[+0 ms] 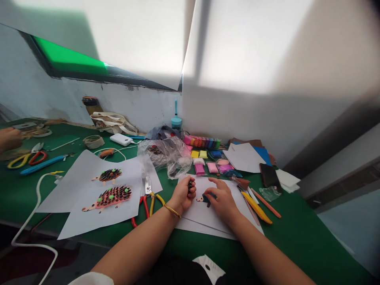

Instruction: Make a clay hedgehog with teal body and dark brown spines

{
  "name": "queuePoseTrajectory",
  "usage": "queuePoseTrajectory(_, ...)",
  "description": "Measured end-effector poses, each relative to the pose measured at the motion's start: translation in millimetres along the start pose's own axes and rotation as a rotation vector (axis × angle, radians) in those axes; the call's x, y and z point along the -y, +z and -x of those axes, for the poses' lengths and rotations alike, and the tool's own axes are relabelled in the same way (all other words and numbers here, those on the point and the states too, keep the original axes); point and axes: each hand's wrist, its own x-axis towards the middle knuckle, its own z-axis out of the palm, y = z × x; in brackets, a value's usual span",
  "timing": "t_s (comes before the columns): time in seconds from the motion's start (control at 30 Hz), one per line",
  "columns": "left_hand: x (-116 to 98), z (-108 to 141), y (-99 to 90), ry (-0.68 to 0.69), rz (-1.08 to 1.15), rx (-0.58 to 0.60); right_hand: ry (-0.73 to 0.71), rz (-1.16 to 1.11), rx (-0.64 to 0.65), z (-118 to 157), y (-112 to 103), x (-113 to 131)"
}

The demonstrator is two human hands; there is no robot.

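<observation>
My left hand is closed in a loose fist around a cluster of small dark seed-like pieces, partly hidden by the fingers. Just to its right, my right hand hovers low over a small hedgehog figure with a dark blue-green body and pale snout. Its thumb and forefinger are apart, with the thumb tip at the figure's back; nothing shows between them. Under both hands lie white paper sheets. On paper further left are two finished-looking hedgehogs: a larger pink one and a smaller one, both with dark spikes and green dots.
Red-and-yellow handled scissors lie beside my left forearm. Coloured clay packets and a clear plastic bag sit behind the paper. A yellow cutter and a dark phone are right. Another person's hand shows far left.
</observation>
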Motion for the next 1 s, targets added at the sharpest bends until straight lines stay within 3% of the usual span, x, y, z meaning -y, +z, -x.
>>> queuePoseTrajectory(0.77, -0.1, -0.4, 0.2, -0.001, -0.004, -0.003, -0.137, 0.211, -0.018, 2.7, -0.8, 8.1)
queuePoseTrajectory(1.0, 0.1, -0.2, -0.5, -0.003, 0.003, 0.006, -0.116, 0.168, -0.016, 5.1, -4.3, 3.7)
